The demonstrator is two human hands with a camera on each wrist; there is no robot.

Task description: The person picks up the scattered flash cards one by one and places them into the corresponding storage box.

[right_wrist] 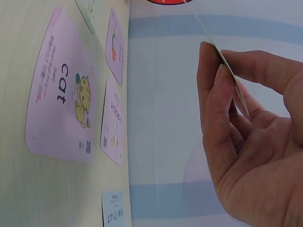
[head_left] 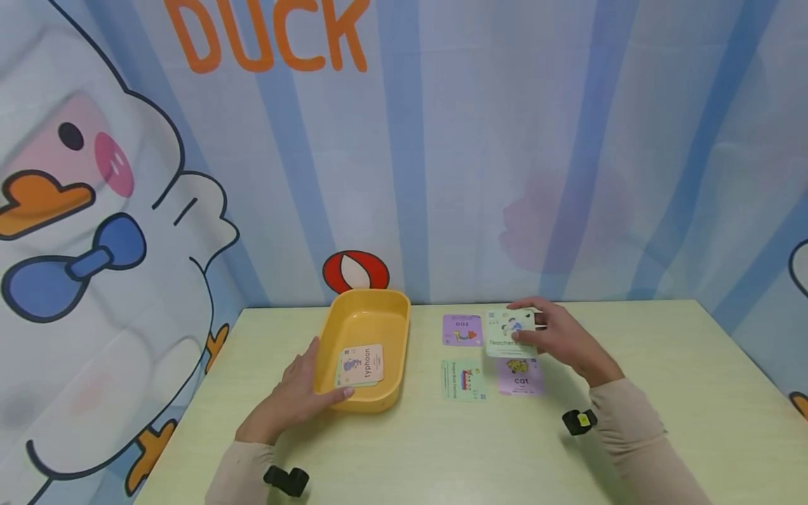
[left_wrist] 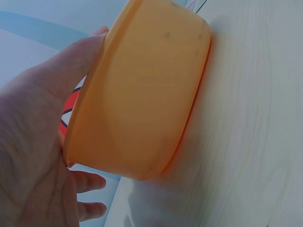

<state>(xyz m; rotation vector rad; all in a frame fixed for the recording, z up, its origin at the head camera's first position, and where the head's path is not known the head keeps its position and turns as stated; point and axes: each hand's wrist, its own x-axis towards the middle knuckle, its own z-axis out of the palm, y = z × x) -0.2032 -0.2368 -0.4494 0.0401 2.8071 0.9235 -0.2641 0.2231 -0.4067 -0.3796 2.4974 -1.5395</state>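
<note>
My right hand [head_left: 564, 340] pinches a pale green card [head_left: 501, 330] reading "Teachers", raised above the table. In the right wrist view this card shows edge-on between thumb and fingers. Below it lies a purple cat card [head_left: 520, 379], partly covered in the head view. My left hand [head_left: 293, 396] holds the near left corner of a yellow tray [head_left: 404, 351], its thumb over the front rim and fingers along the left side. Inside the tray, a pinkish typhoon card [head_left: 361, 363] lies on top of another card with a greenish edge.
Left of the cat card lie a purple zoo card [head_left: 462, 330] and a green Dragon Boat Festival card [head_left: 463, 381]. The right wrist view also shows a rabbit card [right_wrist: 111, 120] and a light blue kiwi fruit card [right_wrist: 112, 208]. A duck-print curtain [head_left: 454, 154] hangs behind the table [head_left: 669, 393].
</note>
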